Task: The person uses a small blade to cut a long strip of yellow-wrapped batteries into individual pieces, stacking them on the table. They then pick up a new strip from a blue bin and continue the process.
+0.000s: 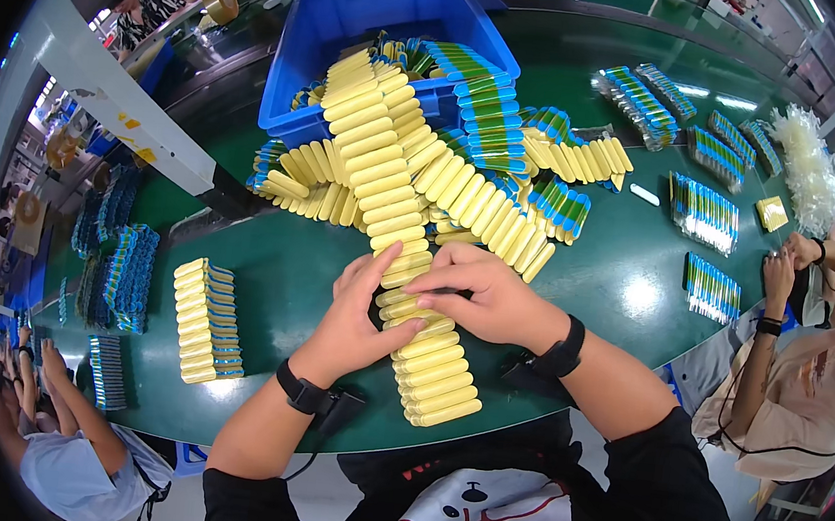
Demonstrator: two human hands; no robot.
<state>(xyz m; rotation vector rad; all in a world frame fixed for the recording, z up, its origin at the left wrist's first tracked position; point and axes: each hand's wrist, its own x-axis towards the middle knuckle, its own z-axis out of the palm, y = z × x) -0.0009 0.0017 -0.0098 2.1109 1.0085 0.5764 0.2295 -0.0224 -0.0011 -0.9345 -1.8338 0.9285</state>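
Note:
A long joined strip of yellow, round-ended flat packets (380,182) runs from a blue bin down to the table's near edge. Its near end lies in folded, stacked layers (437,388). My left hand (357,315) grips the strip's left edge, thumb laid across the packets. From the right, my right hand (480,292) closes on the same strip, with thumb and fingers on its edge and top. The undersides of the fingers are hidden.
Behind the hands stands the blue bin (289,77), with strips spilling over its front. A folded yellow stack (201,320) lies at left. Blue-green bundles (702,213) and a pile of clear plastic (813,168) lie at right. A grey post (122,91) rises at left. Other people sit on both sides.

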